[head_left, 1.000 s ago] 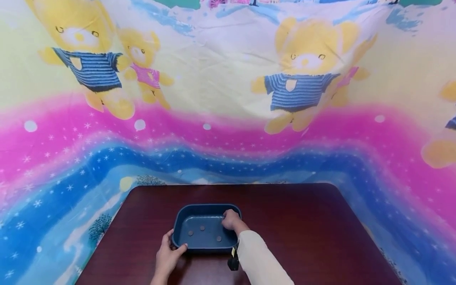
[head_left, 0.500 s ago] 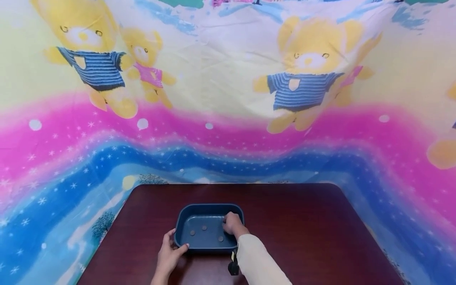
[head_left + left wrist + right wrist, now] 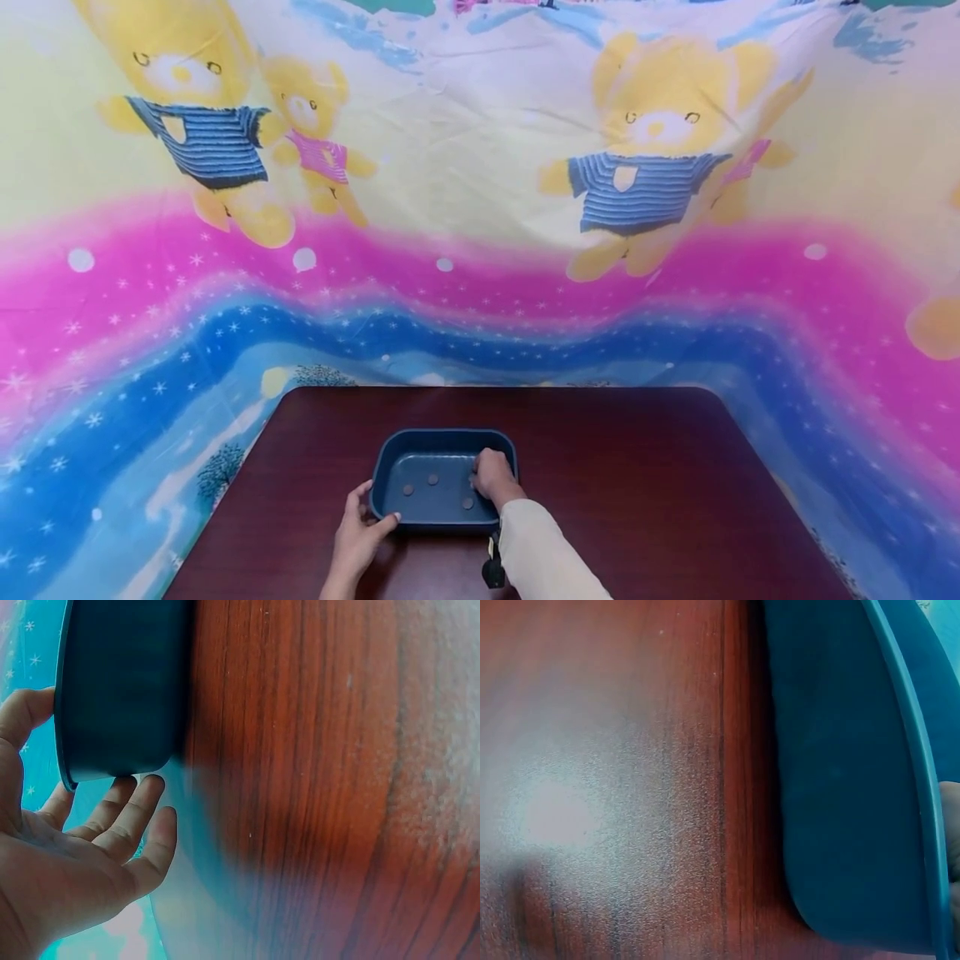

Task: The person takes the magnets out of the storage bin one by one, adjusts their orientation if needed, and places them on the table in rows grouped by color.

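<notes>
A dark blue rectangular tray (image 3: 435, 525) with raised walls and rounded corners sits on the table. My left hand (image 3: 356, 533) holds its left end, thumb on the near rim and fingers along the end wall; the left wrist view shows those fingertips against the tray's outside (image 3: 120, 690). My right hand (image 3: 496, 477) reaches over the near wall into the right end, fingers bent down toward the floor. I cannot tell whether it pinches anything. Three small grey coin-like discs (image 3: 432, 480) lie flat inside. In the right wrist view the wall (image 3: 847, 787) mostly hides that hand.
The brown wood-grain table (image 3: 622, 467) extends around the tray. Behind it hangs a colourful cloth (image 3: 480, 300) printed with teddy bears. A small black object (image 3: 492, 571) hangs by the right sleeve's cuff (image 3: 517, 521).
The whole view has shifted slightly. My right hand has dipped a little lower within the tray's right end. The left hand keeps its hold, and the discs lie as before.
</notes>
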The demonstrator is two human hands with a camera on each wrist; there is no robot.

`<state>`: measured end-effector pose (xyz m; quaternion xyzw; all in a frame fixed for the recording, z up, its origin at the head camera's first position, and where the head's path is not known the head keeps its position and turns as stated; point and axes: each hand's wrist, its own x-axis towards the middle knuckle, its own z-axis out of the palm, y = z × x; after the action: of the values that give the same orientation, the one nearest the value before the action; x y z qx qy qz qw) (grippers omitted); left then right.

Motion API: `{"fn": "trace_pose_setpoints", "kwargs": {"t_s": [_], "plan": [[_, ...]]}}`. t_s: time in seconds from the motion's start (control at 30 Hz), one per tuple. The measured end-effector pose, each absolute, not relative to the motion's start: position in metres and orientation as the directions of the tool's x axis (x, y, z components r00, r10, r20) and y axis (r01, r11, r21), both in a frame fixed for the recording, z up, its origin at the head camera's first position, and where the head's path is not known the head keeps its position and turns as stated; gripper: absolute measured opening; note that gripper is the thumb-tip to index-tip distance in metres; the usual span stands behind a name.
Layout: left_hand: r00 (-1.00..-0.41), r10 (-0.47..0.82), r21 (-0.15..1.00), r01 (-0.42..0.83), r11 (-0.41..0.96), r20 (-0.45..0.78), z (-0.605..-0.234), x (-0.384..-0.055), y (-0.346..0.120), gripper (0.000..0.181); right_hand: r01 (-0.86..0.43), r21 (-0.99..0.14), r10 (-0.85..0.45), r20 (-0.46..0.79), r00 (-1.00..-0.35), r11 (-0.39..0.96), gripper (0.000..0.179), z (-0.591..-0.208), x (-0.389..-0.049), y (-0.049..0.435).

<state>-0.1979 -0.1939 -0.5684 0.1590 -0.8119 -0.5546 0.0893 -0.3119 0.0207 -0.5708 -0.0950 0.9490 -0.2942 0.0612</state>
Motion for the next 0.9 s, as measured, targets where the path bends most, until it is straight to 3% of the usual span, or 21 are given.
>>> {"fn": "trace_pose_setpoints", "kwargs": {"t_s": [0.2,0.5,0.73,0.9], "plan": [[-0.933,-0.359,0.920,-0.173,0.353,-0.038,-0.568,-0.198,-0.194,0.075,-0.162,-0.549,-0.227,-0.051,-0.973,0.820,0.021,-0.567,-0.309,0.020],[-0.934,-0.356,0.928,-0.162,0.335,-0.035,-0.569,-0.198,-0.194,0.075,-0.236,-0.487,-0.281,-0.021,-0.959,0.841,0.042,-0.569,-0.309,0.020],[-0.929,-0.370,0.926,-0.167,0.340,-0.031,-0.570,-0.198,-0.193,0.075,-0.220,-0.663,-0.295,-0.001,-0.956,0.716,0.046,-0.569,-0.312,0.024],[-0.930,-0.367,0.928,-0.155,0.338,-0.022,-0.571,-0.196,-0.192,0.076,-0.209,-0.761,-0.310,0.011,-0.951,0.614,0.018,-0.558,-0.316,0.028]]}}
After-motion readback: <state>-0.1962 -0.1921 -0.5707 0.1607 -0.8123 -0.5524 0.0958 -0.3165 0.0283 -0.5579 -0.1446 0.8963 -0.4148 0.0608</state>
